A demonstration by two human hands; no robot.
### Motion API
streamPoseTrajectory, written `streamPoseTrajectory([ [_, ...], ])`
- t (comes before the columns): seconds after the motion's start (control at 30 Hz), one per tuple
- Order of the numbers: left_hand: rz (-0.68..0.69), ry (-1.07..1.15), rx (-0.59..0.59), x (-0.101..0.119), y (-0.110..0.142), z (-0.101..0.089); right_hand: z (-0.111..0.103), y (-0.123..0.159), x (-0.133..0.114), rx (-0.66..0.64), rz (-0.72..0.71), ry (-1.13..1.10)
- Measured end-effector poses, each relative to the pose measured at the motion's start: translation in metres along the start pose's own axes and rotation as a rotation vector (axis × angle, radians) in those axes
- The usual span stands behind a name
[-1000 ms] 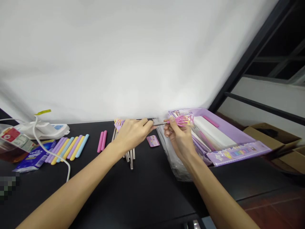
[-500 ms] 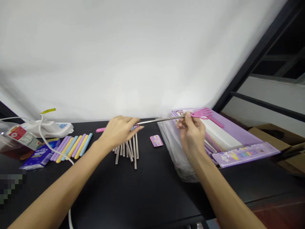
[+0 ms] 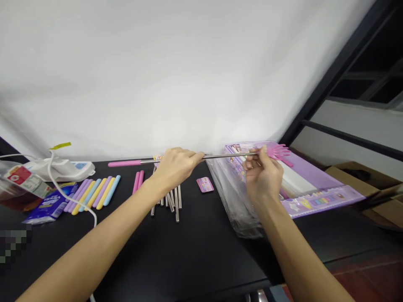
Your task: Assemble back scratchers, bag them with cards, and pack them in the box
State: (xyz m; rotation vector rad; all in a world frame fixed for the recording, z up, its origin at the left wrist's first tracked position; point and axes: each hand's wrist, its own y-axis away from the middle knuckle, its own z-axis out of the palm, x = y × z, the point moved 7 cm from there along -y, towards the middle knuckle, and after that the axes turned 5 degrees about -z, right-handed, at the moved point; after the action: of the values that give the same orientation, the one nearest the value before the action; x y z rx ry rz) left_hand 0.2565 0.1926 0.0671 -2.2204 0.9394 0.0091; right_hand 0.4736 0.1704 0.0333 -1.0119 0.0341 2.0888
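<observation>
A telescopic back scratcher [image 3: 222, 156] lies level across the view, with a pink grip [image 3: 125, 163] at its left end and a pink hand-shaped head [image 3: 279, 152] at its right. My left hand [image 3: 176, 167] is closed around the middle of its metal rod. Just below the head, the fingers of my right hand [image 3: 264, 172] pinch the rod. Under my left hand lie several metal rods [image 3: 176, 205], partly covered by it. Two pink grips [image 3: 138, 181] rest beside them. A small stack of printed cards [image 3: 205, 184] sits between my hands on the black table [image 3: 189, 260].
Purple, yellow and blue sticks [image 3: 94, 195] lie in a row at left, near a blue packet [image 3: 52, 205], a white power strip [image 3: 75, 170] and its cable. At right are clear plastic bags [image 3: 233, 205] and a purple printed package [image 3: 324, 199]. Cardboard boxes [image 3: 355, 180] stand beyond.
My left hand has slid right along the rod, baring more of the pink grip and rod behind it. My right hand and the scratcher's head have shifted slightly right. Two pink grips now show.
</observation>
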Motion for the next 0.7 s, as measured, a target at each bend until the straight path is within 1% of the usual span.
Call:
streamPoseTrajectory([
  [0.07,-0.092,-0.048,-0.011,-0.015,0.005,0.002,-0.014,-0.008,-0.007,0.113,-0.009,-0.023],
  [0.13,-0.214,-0.106,-0.034,-0.038,0.014,0.005,-0.026,-0.017,-0.014,0.204,-0.024,-0.063],
  [0.2,-0.287,-0.150,-0.054,-0.052,0.022,0.007,-0.032,-0.024,-0.019,0.220,-0.038,-0.083],
  [0.23,-0.299,-0.161,-0.052,-0.055,0.024,0.007,-0.032,-0.026,-0.020,0.211,-0.046,-0.079],
  [0.3,-0.266,-0.153,-0.014,-0.049,0.022,0.006,-0.031,-0.026,-0.019,0.185,-0.054,-0.049],
  [0.33,-0.220,-0.132,0.009,-0.041,0.019,0.005,-0.029,-0.024,-0.017,0.172,-0.051,-0.034],
  [0.43,-0.024,-0.054,0.061,-0.009,0.009,0.005,-0.022,-0.015,-0.009,0.120,-0.030,-0.034],
  [0.5,0.059,-0.024,0.082,0.006,0.005,0.005,-0.018,-0.011,-0.007,0.094,-0.025,-0.060],
  [0.57,0.063,-0.019,0.104,0.008,0.004,0.004,-0.019,-0.012,-0.009,0.105,-0.026,-0.080],
  [0.7,-0.014,-0.056,0.117,-0.009,0.012,0.001,-0.031,-0.024,-0.019,0.179,-0.030,-0.090],
])
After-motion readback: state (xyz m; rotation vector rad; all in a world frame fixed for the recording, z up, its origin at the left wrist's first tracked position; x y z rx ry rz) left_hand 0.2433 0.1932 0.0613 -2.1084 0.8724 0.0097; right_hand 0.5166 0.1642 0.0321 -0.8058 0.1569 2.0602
